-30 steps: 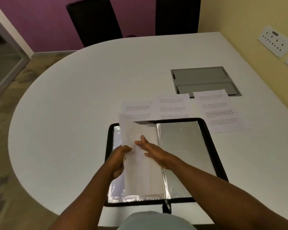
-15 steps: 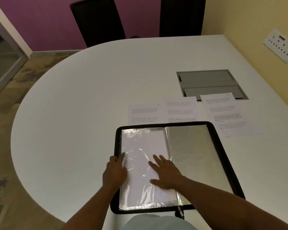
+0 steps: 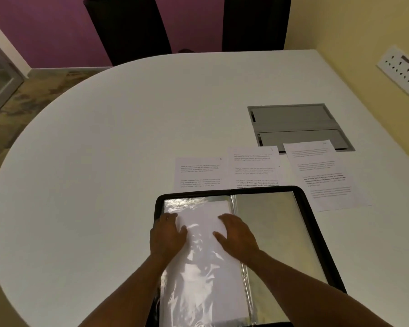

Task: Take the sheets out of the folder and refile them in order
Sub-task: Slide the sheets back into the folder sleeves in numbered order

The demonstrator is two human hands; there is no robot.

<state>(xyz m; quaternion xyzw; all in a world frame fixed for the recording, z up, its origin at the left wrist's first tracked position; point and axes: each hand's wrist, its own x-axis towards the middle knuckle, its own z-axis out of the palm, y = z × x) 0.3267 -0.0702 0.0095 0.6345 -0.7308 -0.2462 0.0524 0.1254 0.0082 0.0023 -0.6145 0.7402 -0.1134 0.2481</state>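
Observation:
A black-rimmed folder (image 3: 313, 234) lies open in front of me on the white table. Its left clear sleeve (image 3: 203, 274) holds a blank-looking white sheet. The right sleeve (image 3: 272, 232) looks empty and grey. My left hand (image 3: 167, 234) rests flat on the left side of that sleeve, fingers pointing away from me. My right hand (image 3: 237, 234) presses flat on the sleeve near the spine. Three printed sheets lie just beyond the folder: a left sheet (image 3: 198, 173), a middle sheet (image 3: 254, 167) and a right sheet (image 3: 326, 175).
A grey cable hatch (image 3: 293, 123) is set into the table behind the right sheet. Two dark chairs (image 3: 128, 27) stand at the far edge. A socket panel (image 3: 401, 69) is on the yellow wall to the right.
The sleeve with its sheet, lifted a second ago, now lies flat on the folder's left side. Both hands have slid forward over it, fingers flat.

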